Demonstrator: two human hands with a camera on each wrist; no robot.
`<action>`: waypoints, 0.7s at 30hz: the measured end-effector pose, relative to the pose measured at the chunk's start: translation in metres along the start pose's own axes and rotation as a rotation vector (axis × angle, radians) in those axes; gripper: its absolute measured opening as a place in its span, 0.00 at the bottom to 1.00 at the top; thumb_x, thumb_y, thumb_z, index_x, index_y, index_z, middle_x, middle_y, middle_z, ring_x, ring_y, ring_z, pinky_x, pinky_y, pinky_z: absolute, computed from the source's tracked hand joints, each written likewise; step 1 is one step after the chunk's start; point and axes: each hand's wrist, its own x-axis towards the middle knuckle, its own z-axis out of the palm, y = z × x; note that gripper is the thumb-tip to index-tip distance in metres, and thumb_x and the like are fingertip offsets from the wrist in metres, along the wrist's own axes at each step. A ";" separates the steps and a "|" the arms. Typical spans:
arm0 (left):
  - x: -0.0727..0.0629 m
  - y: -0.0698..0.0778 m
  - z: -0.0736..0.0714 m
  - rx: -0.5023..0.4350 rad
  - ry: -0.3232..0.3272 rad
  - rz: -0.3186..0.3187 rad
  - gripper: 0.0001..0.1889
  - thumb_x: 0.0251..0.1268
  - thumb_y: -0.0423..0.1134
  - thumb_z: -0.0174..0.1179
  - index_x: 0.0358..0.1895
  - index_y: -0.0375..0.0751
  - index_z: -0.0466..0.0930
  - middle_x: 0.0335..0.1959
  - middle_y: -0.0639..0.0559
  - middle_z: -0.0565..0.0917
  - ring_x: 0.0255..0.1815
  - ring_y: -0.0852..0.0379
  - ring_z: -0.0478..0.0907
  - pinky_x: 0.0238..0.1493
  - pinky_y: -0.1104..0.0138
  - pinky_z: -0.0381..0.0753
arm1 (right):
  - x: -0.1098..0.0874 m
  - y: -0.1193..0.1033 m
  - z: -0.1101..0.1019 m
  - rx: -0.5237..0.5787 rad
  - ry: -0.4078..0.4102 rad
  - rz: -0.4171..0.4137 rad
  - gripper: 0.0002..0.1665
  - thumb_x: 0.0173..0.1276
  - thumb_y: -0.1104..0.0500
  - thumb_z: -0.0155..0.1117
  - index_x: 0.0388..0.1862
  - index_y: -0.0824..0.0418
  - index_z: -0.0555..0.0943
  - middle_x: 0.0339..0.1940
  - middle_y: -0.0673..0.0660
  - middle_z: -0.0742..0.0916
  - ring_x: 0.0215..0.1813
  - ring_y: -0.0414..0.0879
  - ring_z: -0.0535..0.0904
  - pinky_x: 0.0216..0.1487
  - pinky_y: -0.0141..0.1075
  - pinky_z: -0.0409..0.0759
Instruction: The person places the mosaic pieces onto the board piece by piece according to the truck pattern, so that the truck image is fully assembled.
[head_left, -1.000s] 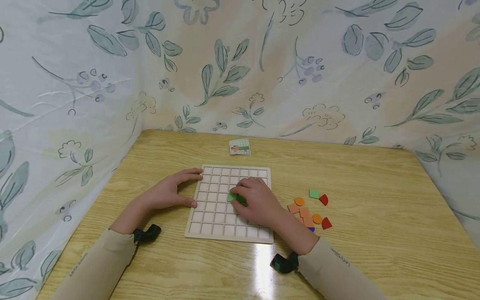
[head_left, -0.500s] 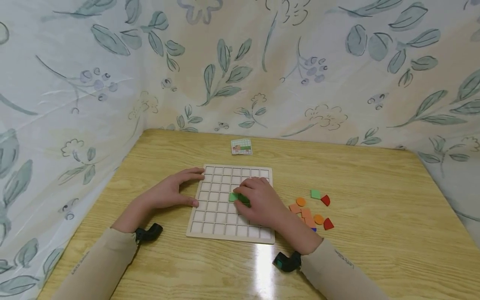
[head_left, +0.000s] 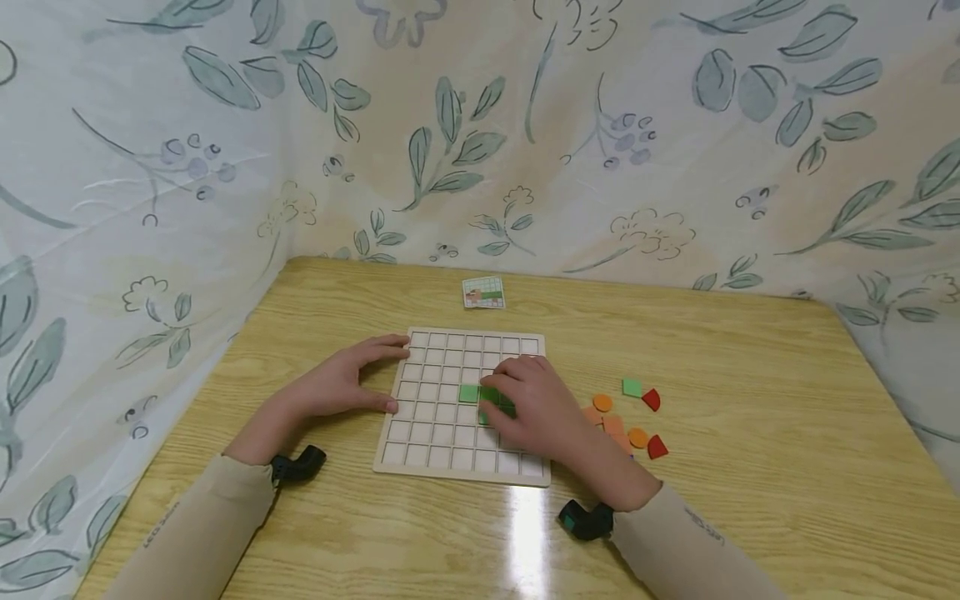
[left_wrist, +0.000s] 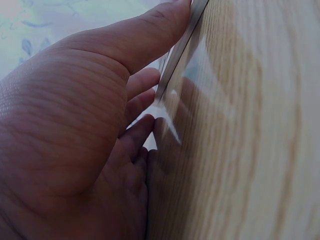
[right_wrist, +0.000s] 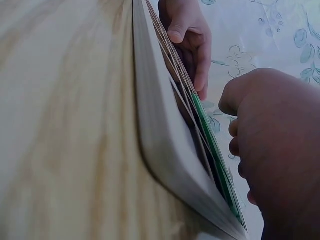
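Observation:
A pale wooden grid board (head_left: 431, 433) lies in front of me. My left hand (head_left: 337, 383) touches its left edge with thumb and fingertips, fingers extended. In the left wrist view the thumb of the left hand (left_wrist: 115, 50) rests at the board's rim. Over the right half of the grid is my right hand (head_left: 532, 408), fingers bent loosely. A light green square tile (head_left: 469, 393) sits in a cell left of its fingertips, and darker green tiles (head_left: 489, 393) lie partly hidden under it. In the right wrist view my right hand (right_wrist: 280, 135) shows a gap from the green tiles (right_wrist: 212, 145).
Orange round pieces (head_left: 602, 403), orange squares (head_left: 612, 426) and red quarter-circles (head_left: 657, 447) lie loose right of the board, with a light green square (head_left: 632, 387). A small picture card (head_left: 483, 293) lies behind the board. A patterned cloth (head_left: 525, 167) hangs behind the table.
My right hand has shifted slightly right, uncovering more of the green tiles. The left hand stays at the board's left edge.

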 end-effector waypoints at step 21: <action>0.000 0.000 -0.001 0.003 -0.004 -0.001 0.49 0.59 0.56 0.83 0.83 0.49 0.72 0.88 0.57 0.61 0.90 0.45 0.51 0.84 0.40 0.54 | -0.040 0.035 -0.034 -0.044 0.081 0.060 0.14 0.71 0.58 0.75 0.51 0.65 0.92 0.46 0.55 0.89 0.51 0.55 0.84 0.56 0.54 0.78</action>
